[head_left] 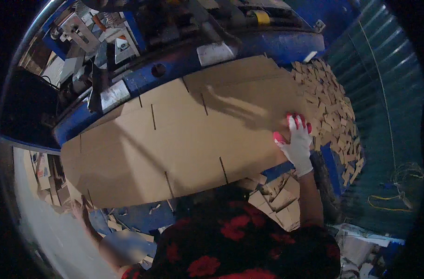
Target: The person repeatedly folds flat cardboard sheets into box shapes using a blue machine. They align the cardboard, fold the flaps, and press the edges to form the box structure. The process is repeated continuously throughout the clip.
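A large brown cardboard sheet [188,130] with several dark slots along both long edges stretches across in front of me. My right hand [298,142], in a white glove with pinkish-red fingertips, rests on the sheet's right end, its fingers spread. Far to the left, my left hand [78,209] closes on the sheet's near left corner; its fingers show only dimly there. The sheet's far edge lies against a blue machine beam [268,46].
A heap of small cardboard scraps [330,107] spreads at the right, beside a corrugated green wall [384,93]. More cardboard pieces [281,200] lie below the sheet's near edge. Metal machine parts [82,35] stand at the upper left. A yellow cord [388,207] hangs at the right.
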The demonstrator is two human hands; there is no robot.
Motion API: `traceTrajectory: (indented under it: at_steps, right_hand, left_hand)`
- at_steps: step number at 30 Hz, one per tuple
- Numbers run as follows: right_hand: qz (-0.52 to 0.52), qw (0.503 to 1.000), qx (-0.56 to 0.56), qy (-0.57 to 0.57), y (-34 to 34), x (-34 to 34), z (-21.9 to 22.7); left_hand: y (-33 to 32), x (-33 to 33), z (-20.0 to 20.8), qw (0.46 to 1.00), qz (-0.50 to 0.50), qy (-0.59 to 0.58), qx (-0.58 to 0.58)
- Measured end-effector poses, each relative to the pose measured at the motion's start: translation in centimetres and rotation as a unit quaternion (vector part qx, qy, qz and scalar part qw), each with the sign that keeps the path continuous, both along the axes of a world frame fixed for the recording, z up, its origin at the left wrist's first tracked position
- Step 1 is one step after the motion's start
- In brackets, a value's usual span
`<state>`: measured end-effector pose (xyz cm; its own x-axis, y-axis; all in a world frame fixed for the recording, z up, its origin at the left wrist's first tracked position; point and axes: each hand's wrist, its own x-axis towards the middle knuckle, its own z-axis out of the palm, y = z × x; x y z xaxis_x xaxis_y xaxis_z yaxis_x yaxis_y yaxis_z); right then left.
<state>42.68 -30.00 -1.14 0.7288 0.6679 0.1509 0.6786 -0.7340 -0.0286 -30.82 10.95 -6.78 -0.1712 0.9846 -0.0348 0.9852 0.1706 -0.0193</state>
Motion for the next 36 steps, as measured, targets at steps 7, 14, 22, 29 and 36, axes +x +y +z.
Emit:
traceTrajectory:
  at_steps: [7,14,22,29,36]
  right_hand:
    - [-0.291,0.858,0.417,0.074,-7.6,-0.1,-3.5]
    - [-0.128,0.755,0.584,0.27,-9.0,0.8,-0.7]
    - [-0.13,0.759,0.632,0.083,-4.1,0.9,-0.6]
    - [-0.186,0.539,0.735,0.367,-3.0,7.3,-8.3]
    - [-0.179,0.649,0.639,0.373,-2.5,13.3,-7.9]
  left_hand:
    - [1.0,-3.0,-0.2,0.989,0.053,-0.107,-0.086]
    - [-1.2,1.4,1.3,0.991,0.094,-0.047,0.079]
    - [-8.1,7.4,0.0,0.708,0.008,-0.679,0.193]
    - [-12.4,13.3,-0.6,0.622,0.146,-0.756,0.138]
    - [-12.5,15.2,-1.5,0.637,0.116,-0.744,0.162]
